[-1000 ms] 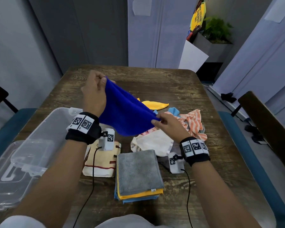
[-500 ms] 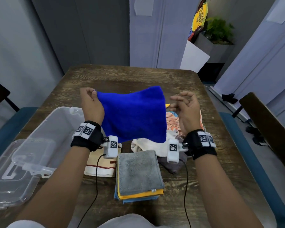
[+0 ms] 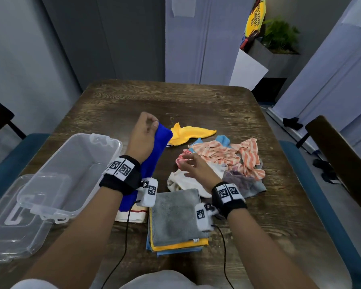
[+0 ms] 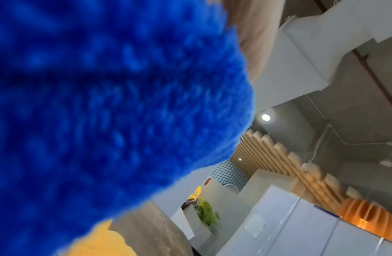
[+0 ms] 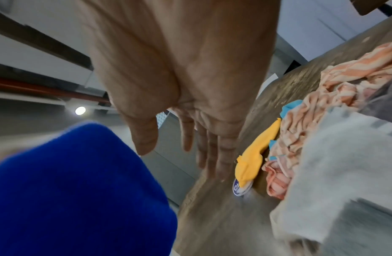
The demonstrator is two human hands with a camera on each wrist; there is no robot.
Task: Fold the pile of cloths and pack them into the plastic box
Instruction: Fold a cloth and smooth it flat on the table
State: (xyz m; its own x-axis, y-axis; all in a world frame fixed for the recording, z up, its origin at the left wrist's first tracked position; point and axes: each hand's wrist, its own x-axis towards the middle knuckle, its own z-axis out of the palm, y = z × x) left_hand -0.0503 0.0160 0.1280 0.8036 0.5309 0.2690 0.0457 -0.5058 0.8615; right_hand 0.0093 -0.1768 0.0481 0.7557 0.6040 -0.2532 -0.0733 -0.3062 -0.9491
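My left hand [image 3: 144, 130] pinches the top edge of a royal-blue fleece cloth [image 3: 152, 161], which hangs folded down past my wrist; the same cloth [image 4: 103, 112] fills the left wrist view. My right hand [image 3: 188, 163] hovers open and empty above the loose pile of cloths [image 3: 223, 161], fingers [image 5: 212, 152] straight in the right wrist view. A clear plastic box [image 3: 67, 174] stands open on the table's left. A folded stack topped by a grey cloth [image 3: 175, 213] lies near the front edge, beside a folded cream cloth [image 3: 131, 213] with red stripes.
A yellow cloth [image 3: 190, 133] lies apart behind the pile. The box's clear lid [image 3: 10, 224] rests at the front left corner. Chairs flank the wooden table [image 3: 175, 103] on both sides. Cables run from both wrist cameras toward me.
The blue cloth was held spread between both hands; the right hand has let go and dropped toward the pile. The cloth now hangs doubled from the left hand alone.
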